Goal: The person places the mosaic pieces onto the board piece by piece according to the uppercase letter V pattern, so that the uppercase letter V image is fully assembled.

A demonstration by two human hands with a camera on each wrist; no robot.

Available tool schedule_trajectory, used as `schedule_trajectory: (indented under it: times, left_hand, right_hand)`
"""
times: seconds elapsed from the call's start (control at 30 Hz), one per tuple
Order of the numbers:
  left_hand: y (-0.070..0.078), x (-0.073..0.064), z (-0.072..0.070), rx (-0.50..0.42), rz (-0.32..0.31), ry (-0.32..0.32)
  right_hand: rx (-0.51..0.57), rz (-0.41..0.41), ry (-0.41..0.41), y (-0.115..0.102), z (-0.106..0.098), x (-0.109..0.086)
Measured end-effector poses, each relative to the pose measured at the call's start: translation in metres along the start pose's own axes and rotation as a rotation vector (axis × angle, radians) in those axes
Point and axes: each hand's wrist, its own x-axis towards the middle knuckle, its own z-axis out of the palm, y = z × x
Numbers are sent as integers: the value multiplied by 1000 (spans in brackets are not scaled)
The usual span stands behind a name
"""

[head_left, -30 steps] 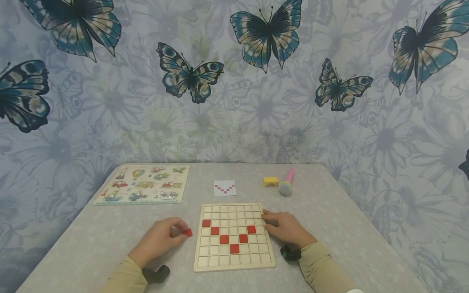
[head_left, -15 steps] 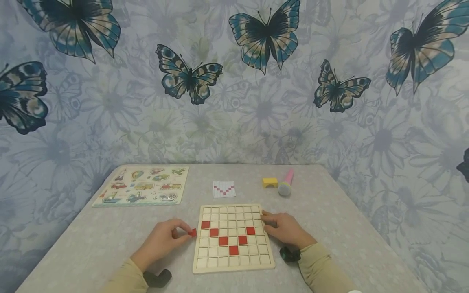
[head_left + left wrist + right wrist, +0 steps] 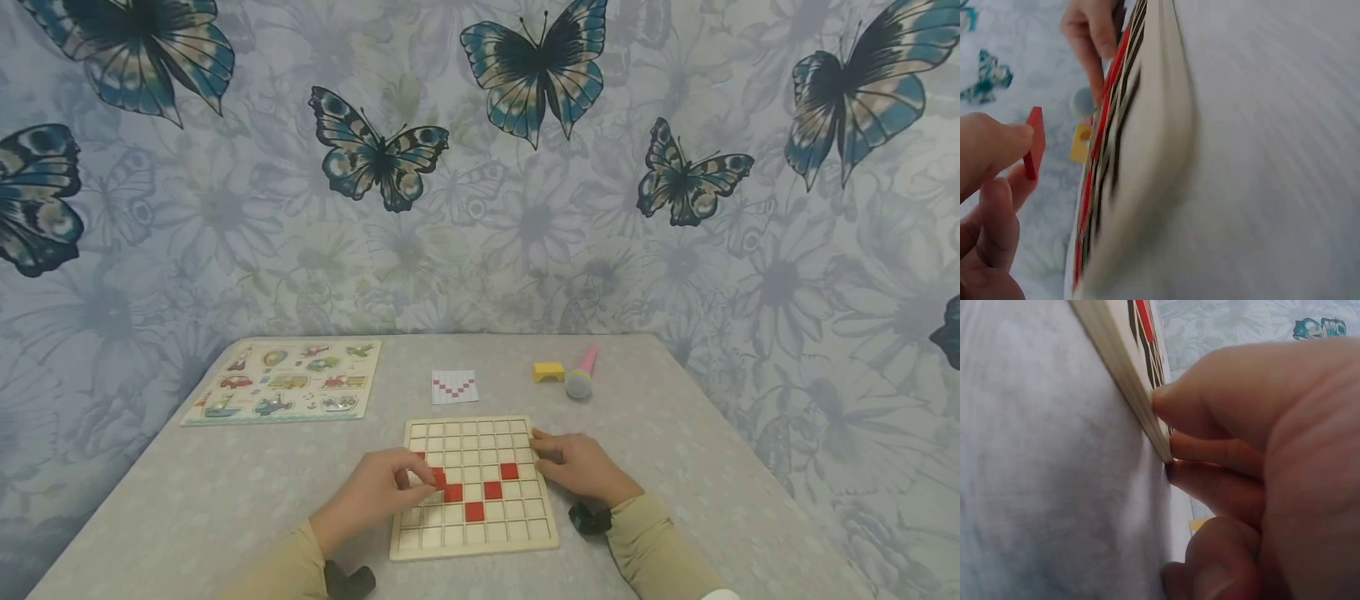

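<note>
A light wooden grid board [image 3: 473,451] lies on the table, with several red square tiles [image 3: 474,512] set in its cells in a V-like line. My left hand [image 3: 378,490] is over the board's left part, pinching a loose red tile [image 3: 1035,147] between thumb and fingers. The left wrist view shows that tile held on edge, apart from the board. My left hand covers part of the left arm of the V. At the board's right edge, my right hand [image 3: 588,468] rests its thumb and fingertips against the rim.
Behind the board lies a small pattern card [image 3: 454,387] printed with a V of pink squares. A picture puzzle [image 3: 281,382] is at the back left. To the back right are a yellow block [image 3: 548,372] and a pink toy microphone [image 3: 581,382]. The wall [image 3: 480,250] stands behind.
My left hand has carried the red tile rightward from beside the board to above its left cells. My right hand stays at the right edge. The view has shifted slightly.
</note>
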Motion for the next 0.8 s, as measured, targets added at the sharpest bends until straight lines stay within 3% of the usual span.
schedule_trajectory:
  times: [0.23,0.4,0.63,0.8]
  left_hand:
    - [29,43,19,117,39,-81]
    - [46,70,34,189,32,-91]
    - [41,105,57,271,43,-133]
    - [40,121,74,303,42,-189]
  right_hand:
    - [26,8,-8,3,-1,1]
    - [14,-12,-12,6,-1,5]
    - [-7,-3,-10,7,-1,5]
    - [18,-2,2,9,-3,4]
